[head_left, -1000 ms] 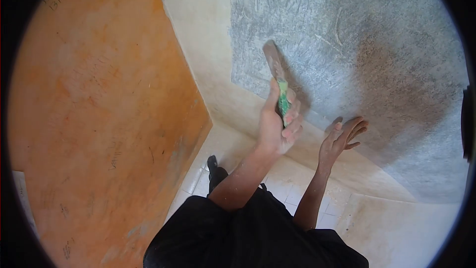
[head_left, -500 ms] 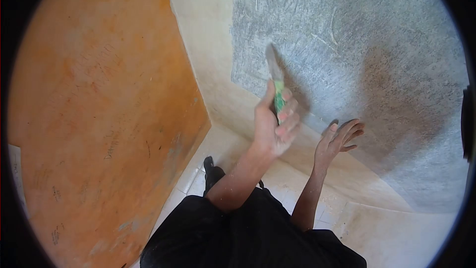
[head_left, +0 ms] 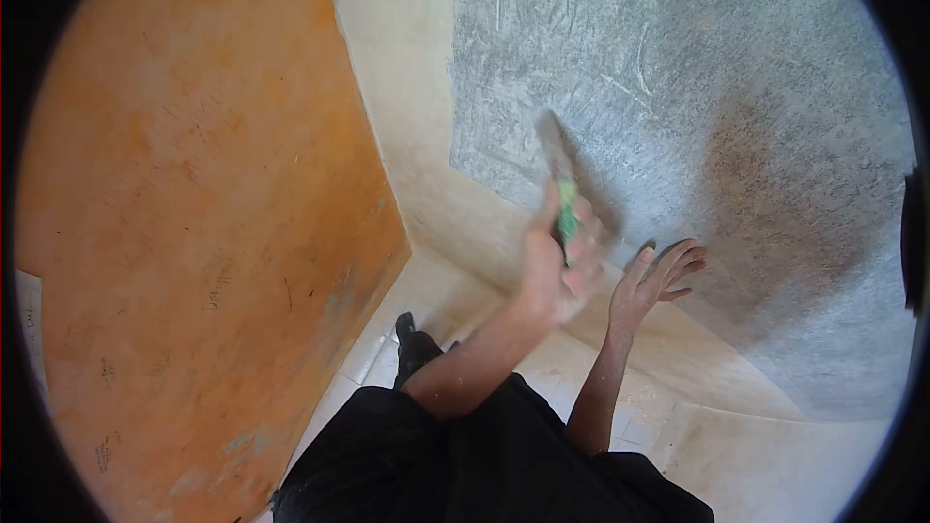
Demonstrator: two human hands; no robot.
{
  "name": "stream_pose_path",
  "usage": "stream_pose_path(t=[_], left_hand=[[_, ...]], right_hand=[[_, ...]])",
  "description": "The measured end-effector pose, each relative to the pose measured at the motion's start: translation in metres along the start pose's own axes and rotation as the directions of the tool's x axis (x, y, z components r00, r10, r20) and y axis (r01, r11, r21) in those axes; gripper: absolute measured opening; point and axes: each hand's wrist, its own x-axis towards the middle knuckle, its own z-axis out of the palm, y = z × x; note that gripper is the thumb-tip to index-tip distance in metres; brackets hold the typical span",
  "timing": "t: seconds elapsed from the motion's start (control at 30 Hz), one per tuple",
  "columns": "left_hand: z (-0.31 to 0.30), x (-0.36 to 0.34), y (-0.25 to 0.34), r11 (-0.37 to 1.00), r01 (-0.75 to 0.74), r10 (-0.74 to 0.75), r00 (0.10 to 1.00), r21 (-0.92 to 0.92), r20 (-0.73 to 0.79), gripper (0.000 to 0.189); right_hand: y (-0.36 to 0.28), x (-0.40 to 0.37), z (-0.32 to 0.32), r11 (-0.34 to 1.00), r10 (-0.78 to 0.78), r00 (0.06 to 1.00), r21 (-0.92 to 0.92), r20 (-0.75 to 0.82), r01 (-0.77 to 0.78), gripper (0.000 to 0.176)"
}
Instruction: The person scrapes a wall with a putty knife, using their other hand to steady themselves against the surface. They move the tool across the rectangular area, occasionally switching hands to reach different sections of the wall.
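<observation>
My left hand [head_left: 560,266] is closed round the green handle of a scraper [head_left: 557,150], thumb along its left side and fingers curled over the right. The scraper's metal blade points up and lies over the rough grey patch of wall [head_left: 601,19]; motion blurs it somewhat. Lower and to the right, my right hand [head_left: 659,276] has its fingers spread out at the lower edge of that patch. Nothing shows in it.
On the left rises an orange wall [head_left: 213,213] with handwriting on it. A cream strip of wall [head_left: 397,68] runs between orange and grey. Below are white floor tiles [head_left: 363,349] and my dark shoe [head_left: 405,326]. A paper sheet [head_left: 31,329] shows at the far left.
My left hand and the scraper have moved down and a little to the right across the grey patch. My right hand stays in nearly the same place.
</observation>
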Motion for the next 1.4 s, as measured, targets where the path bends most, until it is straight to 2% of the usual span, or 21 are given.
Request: stream_pose_path(t=[0.03,0.13,0.27,0.33,0.4,0.47,0.53,0.57,0.6,0.67,0.7,0.73,0.8,0.83,0.93,1.0,1.13,1.2,1.23,1.33,1.4], left_hand=[[0.002,0.000,-0.003,0.998,0.057,-0.057,0.998,-0.004,-0.003,0.049],[-0.001,0.003,0.001,1.000,0.013,-0.012,1.000,-0.011,0.016,0.048],[0.007,0.002,-0.004,1.000,0.030,-0.030,0.999,-0.003,0.036,0.049],[0.001,0.006,0.001,0.998,0.046,-0.049,0.994,0.037,0.098,0.051],[-0.004,0.017,0.021,0.989,-0.141,0.143,0.989,-0.040,0.038,0.050],[0.001,0.008,0.008,0.989,-0.115,0.122,0.990,-0.097,0.066,0.050],[0.005,-0.004,-0.009,0.992,0.085,-0.085,0.996,0.088,-0.002,0.050],[0.001,0.002,-0.007,0.996,0.022,-0.019,0.999,0.087,-0.043,0.050],[-0.001,0.007,0.000,0.997,0.026,-0.022,0.999,0.079,-0.045,0.050],[-0.002,0.012,0.018,0.989,-0.120,0.122,0.992,0.085,-0.018,0.049],[0.004,0.003,0.010,0.997,-0.035,0.040,0.996,0.065,-0.085,0.049],[-0.001,0.000,0.003,0.997,-0.030,0.036,0.996,0.071,-0.082,0.049],[-0.009,-0.002,-0.008,0.945,0.082,-0.035,0.988,0.318,-0.152,0.049],[-0.009,0.000,-0.008,0.944,0.085,-0.038,0.988,0.319,-0.150,0.049],[-0.013,-0.003,-0.010,0.930,0.074,-0.011,0.984,0.359,-0.175,0.053],[-0.015,-0.001,-0.004,0.869,0.075,0.027,0.980,0.488,-0.199,0.052],[-0.002,0.009,0.007,0.892,0.020,0.083,0.975,0.451,-0.207,0.052],[0.000,0.011,0.010,0.883,-0.100,0.158,0.983,0.458,-0.092,0.049],[-0.004,0.009,0.006,0.880,-0.104,0.160,0.984,0.464,-0.083,0.049],[-0.006,0.007,-0.001,0.795,0.013,0.099,0.983,0.607,-0.151,0.054],[-0.003,0.013,0.013,0.809,-0.128,0.222,0.970,0.574,-0.095,0.055]], right_hand=[[0.004,0.000,0.002,1.000,0.003,1.000,-0.004,0.002,-0.003,0.072],[0.002,0.002,0.004,1.000,-0.004,1.000,-0.008,-0.006,0.004,0.072],[0.006,0.001,0.002,0.999,-0.020,1.000,-0.046,0.002,0.020,0.071],[0.006,0.002,0.009,0.998,-0.028,0.999,-0.050,-0.020,0.027,0.071],[0.010,0.000,0.006,0.997,-0.031,0.999,-0.070,-0.031,0.029,0.071],[0.007,0.001,0.006,0.998,-0.033,0.999,-0.055,-0.022,0.032,0.071],[0.007,0.001,0.017,0.999,-0.020,0.998,-0.043,-0.056,0.018,0.072],[0.011,0.002,0.019,0.999,-0.014,0.996,-0.044,-0.084,0.010,0.073],[0.011,0.003,0.015,0.999,-0.015,0.996,-0.052,-0.083,0.011,0.073],[0.006,0.001,0.011,1.000,-0.018,0.998,-0.016,-0.060,0.017,0.074],[0.006,0.000,0.012,1.000,-0.012,0.998,-0.015,-0.063,0.012,0.074],[0.007,0.001,0.015,1.000,-0.008,0.997,-0.023,-0.072,0.006,0.075],[0.009,0.003,0.018,0.999,-0.006,0.997,-0.038,-0.082,0.003,0.075],[0.008,0.004,0.020,1.000,-0.012,0.995,-0.026,-0.099,0.010,0.074],[0.011,0.001,0.018,0.999,-0.014,0.996,-0.041,-0.088,0.010,0.074],[0.010,0.003,0.015,0.999,-0.021,0.997,-0.049,-0.077,0.017,0.073],[0.008,0.000,0.008,1.000,-0.019,1.000,-0.015,-0.023,0.019,0.073],[0.010,0.000,0.005,0.999,-0.032,0.999,0.015,-0.021,0.033,0.073],[0.014,0.000,0.006,0.999,-0.039,0.999,-0.003,-0.011,0.039,0.073],[0.012,0.004,0.009,0.999,-0.040,0.999,-0.006,-0.005,0.040,0.073],[0.014,-0.004,0.002,1.000,-0.028,0.999,-0.007,0.027,0.028,0.073]])
